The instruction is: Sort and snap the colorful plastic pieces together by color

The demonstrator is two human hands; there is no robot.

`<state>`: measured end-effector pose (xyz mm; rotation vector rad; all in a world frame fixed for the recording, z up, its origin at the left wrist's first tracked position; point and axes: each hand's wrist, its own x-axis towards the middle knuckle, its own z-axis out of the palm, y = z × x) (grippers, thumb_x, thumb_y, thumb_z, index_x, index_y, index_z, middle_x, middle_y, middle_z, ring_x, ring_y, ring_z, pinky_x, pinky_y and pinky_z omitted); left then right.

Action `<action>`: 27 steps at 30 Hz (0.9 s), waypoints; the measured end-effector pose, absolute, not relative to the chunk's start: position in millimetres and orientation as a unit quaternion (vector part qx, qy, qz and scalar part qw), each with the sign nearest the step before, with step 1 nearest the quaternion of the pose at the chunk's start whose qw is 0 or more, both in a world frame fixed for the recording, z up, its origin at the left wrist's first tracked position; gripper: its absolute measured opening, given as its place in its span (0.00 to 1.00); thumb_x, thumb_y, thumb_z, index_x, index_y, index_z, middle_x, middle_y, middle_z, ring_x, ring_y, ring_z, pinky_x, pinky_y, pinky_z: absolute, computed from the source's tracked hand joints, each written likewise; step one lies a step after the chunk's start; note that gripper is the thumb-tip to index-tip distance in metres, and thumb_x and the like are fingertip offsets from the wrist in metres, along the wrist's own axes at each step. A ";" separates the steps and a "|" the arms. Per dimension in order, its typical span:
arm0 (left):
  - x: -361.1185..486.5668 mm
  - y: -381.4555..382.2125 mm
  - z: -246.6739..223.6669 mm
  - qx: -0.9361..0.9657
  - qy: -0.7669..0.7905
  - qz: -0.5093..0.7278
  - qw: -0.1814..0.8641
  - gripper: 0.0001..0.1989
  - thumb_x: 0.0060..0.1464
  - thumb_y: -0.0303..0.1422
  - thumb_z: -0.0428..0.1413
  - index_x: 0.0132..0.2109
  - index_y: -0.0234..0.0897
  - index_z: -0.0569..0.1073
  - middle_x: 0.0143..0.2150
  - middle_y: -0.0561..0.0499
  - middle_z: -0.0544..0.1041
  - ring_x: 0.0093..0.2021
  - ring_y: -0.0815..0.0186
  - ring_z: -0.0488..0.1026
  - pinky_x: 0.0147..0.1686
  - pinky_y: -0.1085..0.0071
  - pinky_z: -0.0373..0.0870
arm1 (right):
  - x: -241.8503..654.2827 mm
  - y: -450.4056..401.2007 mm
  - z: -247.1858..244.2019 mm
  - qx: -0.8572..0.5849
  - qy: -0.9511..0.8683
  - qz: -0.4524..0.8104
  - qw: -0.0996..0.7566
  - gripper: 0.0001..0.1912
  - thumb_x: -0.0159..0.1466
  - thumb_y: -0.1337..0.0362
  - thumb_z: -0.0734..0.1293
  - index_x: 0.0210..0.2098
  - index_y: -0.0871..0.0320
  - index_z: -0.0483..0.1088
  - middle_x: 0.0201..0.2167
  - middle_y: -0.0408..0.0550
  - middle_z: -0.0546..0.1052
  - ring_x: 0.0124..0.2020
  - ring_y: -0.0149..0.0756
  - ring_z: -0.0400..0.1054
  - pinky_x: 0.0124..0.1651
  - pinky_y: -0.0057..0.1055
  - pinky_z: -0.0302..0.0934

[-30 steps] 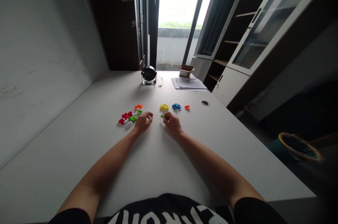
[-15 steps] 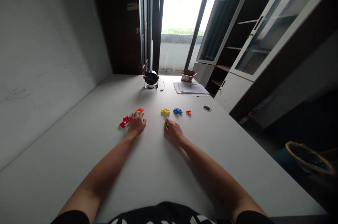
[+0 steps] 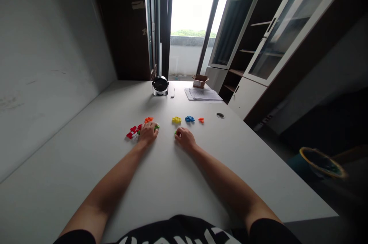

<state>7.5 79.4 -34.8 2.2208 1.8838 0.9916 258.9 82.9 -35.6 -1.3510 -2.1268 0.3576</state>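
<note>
My left hand (image 3: 147, 133) is low over the tabletop, with its thumb and fingers closed on a small green plastic piece (image 3: 156, 126). Beside and partly under it lie red pieces (image 3: 130, 135), a white piece (image 3: 135, 136) and another bit of green; the hand hides some of this pile. Just beyond its fingertips is a group of orange pieces (image 3: 148, 120). My right hand (image 3: 186, 139) rests on the table, fingers curled round a green piece (image 3: 175, 133) that is mostly hidden. Farther on sit yellow pieces (image 3: 176, 120), blue pieces (image 3: 189, 119) and a small orange piece (image 3: 201, 120).
At the far side of the white table (image 3: 161, 182) stand a round black device on a stand (image 3: 160, 85), a thin cord (image 3: 173, 93), papers (image 3: 202, 94) and an open cardboard box (image 3: 199, 81). A cable hole (image 3: 220, 115) is at the right. A wall borders the left.
My left hand has shifted slightly, and a green piece now shows at its fingertips. More of the red and orange pieces is visible. My right hand stays on its green piece. The view has turned slightly.
</note>
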 end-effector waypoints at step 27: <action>22.9 63.9 -32.0 0.747 0.613 0.256 0.035 0.16 0.57 0.26 0.52 0.49 0.42 0.77 0.49 0.47 0.80 0.52 0.56 0.72 0.58 0.59 0.61 | 269.8 48.1 -35.9 -0.476 -0.804 0.145 0.326 0.08 0.64 0.64 0.63 0.29 0.56 0.70 0.25 0.41 0.72 0.26 0.30 0.61 0.33 0.26 0.51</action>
